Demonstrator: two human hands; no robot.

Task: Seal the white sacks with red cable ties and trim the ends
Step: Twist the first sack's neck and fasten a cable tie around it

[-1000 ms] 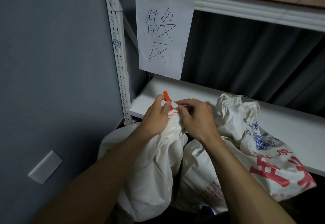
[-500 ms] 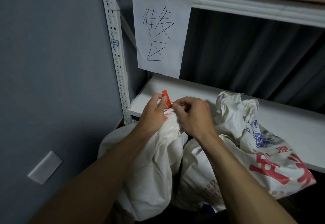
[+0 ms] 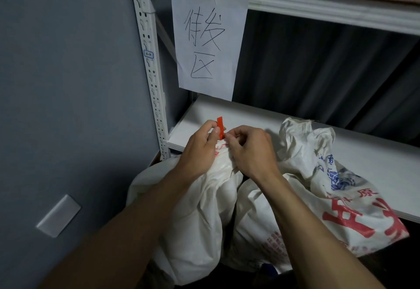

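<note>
Two white sacks sit at the shelf (image 3: 250,116) edge: front sack (image 3: 197,220) left, printed sack (image 3: 341,198) touching it on the right. Left hand (image 3: 200,148) at the front sack's gathered neck, fingers curled, pinching the red cable tie (image 3: 220,127), whose tip stands upright. Right hand (image 3: 252,150) is alongside, thumb and forefinger pinching the tie's base. Handwritten paper sign (image 3: 209,43) hangs above.

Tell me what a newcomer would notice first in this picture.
A bright red plastic cable tie sticks up at centre, pinched by the left hand and right hand over the neck of a white woven sack. Above hangs a white paper sign with black handwritten characters, on the white metal shelf rack.
</note>
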